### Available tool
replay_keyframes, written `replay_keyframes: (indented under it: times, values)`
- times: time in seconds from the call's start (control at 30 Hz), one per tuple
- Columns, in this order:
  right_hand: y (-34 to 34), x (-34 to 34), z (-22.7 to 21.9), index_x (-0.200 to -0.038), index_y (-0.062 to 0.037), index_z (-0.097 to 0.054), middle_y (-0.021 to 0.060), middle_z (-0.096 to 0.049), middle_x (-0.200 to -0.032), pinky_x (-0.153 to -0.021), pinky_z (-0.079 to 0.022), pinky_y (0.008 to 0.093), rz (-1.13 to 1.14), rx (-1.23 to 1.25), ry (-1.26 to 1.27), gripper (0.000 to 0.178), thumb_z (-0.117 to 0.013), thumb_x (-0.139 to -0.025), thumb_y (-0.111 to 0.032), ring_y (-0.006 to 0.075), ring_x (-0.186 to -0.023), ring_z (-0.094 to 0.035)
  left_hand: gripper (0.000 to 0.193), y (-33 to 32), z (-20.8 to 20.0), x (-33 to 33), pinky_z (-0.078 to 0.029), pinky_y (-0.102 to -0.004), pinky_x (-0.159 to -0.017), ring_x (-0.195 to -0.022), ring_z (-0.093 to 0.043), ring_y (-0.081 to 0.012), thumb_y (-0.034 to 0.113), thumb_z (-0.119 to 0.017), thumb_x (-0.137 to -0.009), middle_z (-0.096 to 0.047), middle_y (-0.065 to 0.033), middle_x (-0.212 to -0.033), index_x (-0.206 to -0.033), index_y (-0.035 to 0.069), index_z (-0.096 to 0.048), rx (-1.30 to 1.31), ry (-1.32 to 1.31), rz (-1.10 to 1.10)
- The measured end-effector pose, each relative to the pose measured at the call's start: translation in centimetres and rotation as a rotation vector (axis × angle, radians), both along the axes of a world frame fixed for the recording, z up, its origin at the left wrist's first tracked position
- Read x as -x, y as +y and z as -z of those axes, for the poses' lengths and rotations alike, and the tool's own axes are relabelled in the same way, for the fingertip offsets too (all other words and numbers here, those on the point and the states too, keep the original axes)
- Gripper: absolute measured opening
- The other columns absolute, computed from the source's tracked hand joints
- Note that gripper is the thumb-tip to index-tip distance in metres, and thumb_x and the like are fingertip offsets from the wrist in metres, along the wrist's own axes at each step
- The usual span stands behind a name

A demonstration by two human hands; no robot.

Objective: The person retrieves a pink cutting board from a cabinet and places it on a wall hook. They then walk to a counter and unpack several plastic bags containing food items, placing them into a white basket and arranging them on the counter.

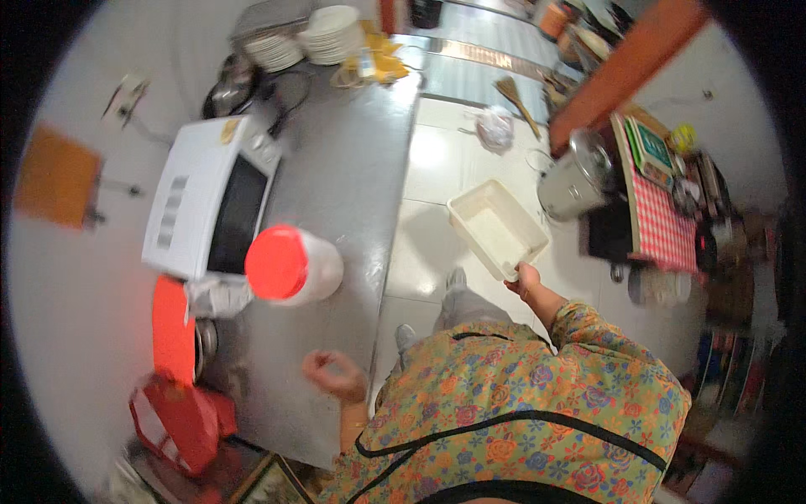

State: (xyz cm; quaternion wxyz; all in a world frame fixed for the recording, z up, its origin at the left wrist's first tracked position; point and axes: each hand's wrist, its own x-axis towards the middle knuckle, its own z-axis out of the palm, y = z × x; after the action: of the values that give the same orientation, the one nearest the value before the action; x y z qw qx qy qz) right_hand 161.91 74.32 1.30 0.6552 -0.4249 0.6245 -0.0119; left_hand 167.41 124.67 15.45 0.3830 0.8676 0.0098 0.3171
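My right hand [525,282] grips a white rectangular plastic tub [489,220] by its near edge and holds it out over the floor. The tub's open side faces me, and nothing shows inside. My left hand [336,375] is slightly blurred above the steel counter [353,151]. Its fingers curl loosely, with a gap between them and the thumb, and I see nothing in it. Nearest to that hand stands a whitish plastic canister [321,267] with a red lid [277,262].
A white microwave [201,193] stands against the left wall. Stacked plates [330,35] and yellow cloth [386,59] lie at the counter's far end. On the right are a steel pot [579,176] and a table with a checked cloth [663,210]. A broom [519,105] and plastic bag [495,128] lie ahead.
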Motion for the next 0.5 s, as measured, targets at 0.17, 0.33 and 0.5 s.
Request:
replay_keyframes:
  times: [0.17,0.33,0.5]
  values:
    - [-6.5,4.0,2.8,-0.113,0.0046,-0.055,0.0214,-0.067,-0.095,-0.058,-0.061,0.0426,0.157,0.099,0.066,0.037,-0.054,-0.087,-0.022,0.0307,-0.068,-0.069,0.032,-16.0,-0.7,-13.0,-0.05,-0.0323,-0.074,-0.089,-0.057,-0.0232,-0.008,-0.059,-0.086,-0.055,-0.0146,-0.111,-0.118,-0.003,-0.054,0.095,0.087,0.531]
    - [-16.1,7.3,6.5,-0.108,0.0036,-0.059,0.0207,-0.067,-0.093,-0.052,-0.059,0.0424,0.295,0.176,0.214,0.034,-0.054,-0.087,-0.023,0.0318,-0.065,-0.068,0.026,-27.2,1.4,-23.6,-0.052,-0.0306,-0.074,-0.089,-0.06,-0.0223,-0.007,-0.057,-0.088,-0.056,-0.0134,-0.112,-0.112,-0.001,-0.06,0.085,0.301,0.661]
    - [-26.8,5.0,7.0,-0.104,0.0049,-0.06,0.0216,-0.065,-0.09,-0.048,-0.056,0.0435,0.35,0.103,0.404,0.032,-0.053,-0.087,-0.022,0.0338,-0.06,-0.065,0.02,-38.1,3.3,-31.6,-0.053,-0.0338,-0.081,-0.088,-0.066,-0.0212,0.007,-0.064,-0.088,-0.066,-0.0119,-0.097,-0.107,0.001,-0.067,0.159,0.634,0.574]
